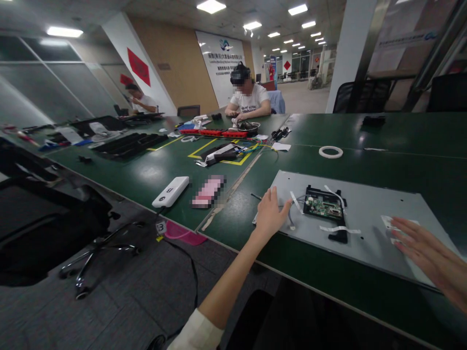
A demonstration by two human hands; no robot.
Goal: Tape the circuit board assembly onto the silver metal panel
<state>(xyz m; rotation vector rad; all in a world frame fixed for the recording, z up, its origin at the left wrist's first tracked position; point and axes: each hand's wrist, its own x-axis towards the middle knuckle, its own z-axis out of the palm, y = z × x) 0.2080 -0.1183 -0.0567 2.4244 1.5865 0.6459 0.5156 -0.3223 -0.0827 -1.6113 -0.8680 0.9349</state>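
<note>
At left edge of panel (379,209), your left hand (270,211): open, fingers extended, thumb apart, no grip seen. Over panel's right end, your right hand (426,253): open, fingers straight, no hold seen; contact with white patch (386,221) unclear. Panel lies flat on counter (419,170), between hands. On it, circuit board (323,208) in black frame (340,236). Beyond panel, tape roll (321,152). Left of panel, blurred pink item (208,192), then power bank (170,192). Farther off, co-worker (251,99) seated.

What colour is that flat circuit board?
The flat, rectangular circuit board is green; the head view shows it best.
</note>
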